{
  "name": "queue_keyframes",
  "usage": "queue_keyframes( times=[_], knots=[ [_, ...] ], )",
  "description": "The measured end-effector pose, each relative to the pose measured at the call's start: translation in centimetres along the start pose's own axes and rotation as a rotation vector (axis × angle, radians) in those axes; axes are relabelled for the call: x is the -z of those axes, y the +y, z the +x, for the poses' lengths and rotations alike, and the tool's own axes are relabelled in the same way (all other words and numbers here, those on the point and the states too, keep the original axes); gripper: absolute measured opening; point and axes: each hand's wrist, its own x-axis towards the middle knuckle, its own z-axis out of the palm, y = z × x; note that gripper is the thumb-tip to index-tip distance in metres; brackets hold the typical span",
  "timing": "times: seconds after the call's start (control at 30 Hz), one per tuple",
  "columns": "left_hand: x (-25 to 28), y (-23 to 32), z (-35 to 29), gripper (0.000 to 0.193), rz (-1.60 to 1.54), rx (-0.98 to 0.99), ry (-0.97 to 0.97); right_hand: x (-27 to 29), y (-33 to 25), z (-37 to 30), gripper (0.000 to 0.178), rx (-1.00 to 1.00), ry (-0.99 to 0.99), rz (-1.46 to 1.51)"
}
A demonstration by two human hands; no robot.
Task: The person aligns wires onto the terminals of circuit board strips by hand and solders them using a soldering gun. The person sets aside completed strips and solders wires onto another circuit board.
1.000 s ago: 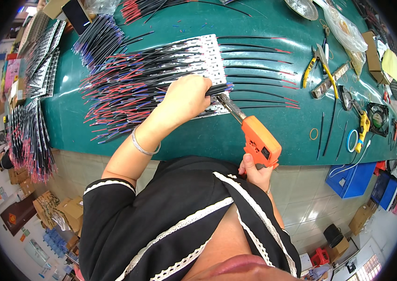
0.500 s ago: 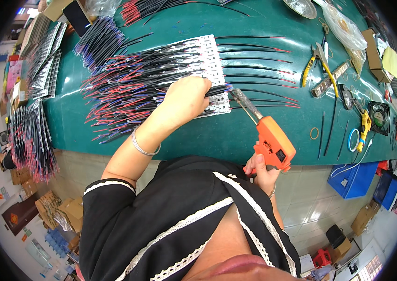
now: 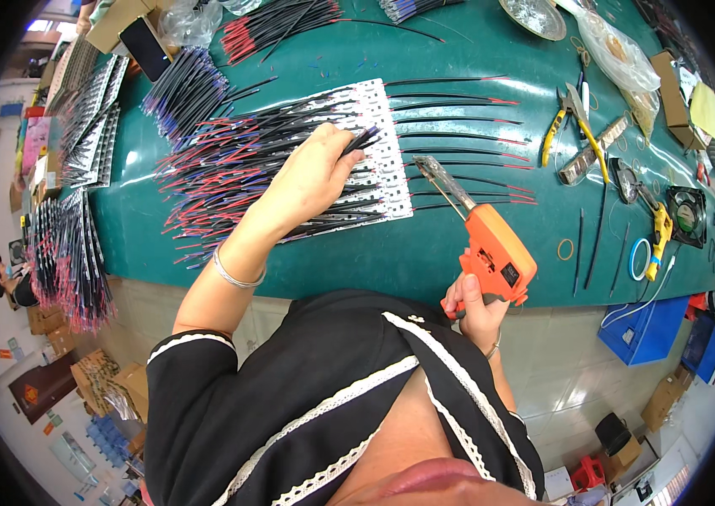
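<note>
Two hands at work over a green tabletop (image 3: 458,51). We note the left hand (image 3: 311,173) resting on a white strip board (image 3: 378,152) that lies flat near the middle of the tabletop, fingers closed in a pinch on the ends of a few thin black wires (image 3: 361,139) where they meet the board. A silver bracelet (image 3: 235,274) sits on that wrist.

Right hand (image 3: 475,308) sits low, near the tabletop's front edge, its grip wrapped tight around the handle of an orange soldering gun (image 3: 496,253). The gun's metal tip (image 3: 429,169) points up and left, just beside the board's right edge; we cannot tell whether it touches the board or hangs slightly above it.

Many red-and-black wires (image 3: 222,181) fan out leftward from the board, lying across the tabletop. More long black wires (image 3: 467,126) run rightward from the board in near-parallel lines, red at their far ends.

To the right, well apart from the hands: yellow-handled pliers (image 3: 564,122), a yellow-handled tool (image 3: 659,232) near a small fan (image 3: 688,215), and a small ring (image 3: 566,249) just beside the gun. Bundles of black wires (image 3: 184,93) lie at the upper left. A blue crate (image 3: 640,325) stands on the floor below the tabletop's right end.
</note>
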Motion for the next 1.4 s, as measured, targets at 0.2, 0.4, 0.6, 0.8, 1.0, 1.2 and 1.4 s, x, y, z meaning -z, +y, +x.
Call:
queue_keyframes(
  times=[0.2,0.4,0.6,0.8,1.0,1.2,1.4],
  knots=[
    [0.9,0.4,1.3,0.016,0.069,0.035,-0.179,-0.2,0.1,0.3,0.018,-0.008,-0.035,-0.073],
    [-0.2,-0.2,1.4,0.016,0.137,0.018,-0.184,-0.5,1.0,0.1,0.027,-0.006,-0.076,-0.155],
    [-0.7,-0.2,1.3,0.019,0.183,0.044,-0.196,-1.4,0.6,0.3,0.025,-0.065,-0.053,-0.145],
    [-0.8,-0.3,1.3,0.019,0.197,0.059,-0.217,-1.3,0.9,0.4,0.022,-0.102,-0.055,-0.121],
    [-0.8,-0.2,1.4,0.02,0.219,0.067,-0.243,-1.9,0.9,0.5,0.021,-0.073,-0.046,-0.222],
    [-0.8,-0.3,1.2,0.02,0.226,0.051,-0.235,-1.5,2.3,0.3,0.026,0.139,-0.033,-0.446],
    [-1.1,-0.4,1.3,0.018,0.235,0.033,-0.232,-2.0,1.5,0.2,0.027,0.108,-0.051,-0.525]
  ],
)
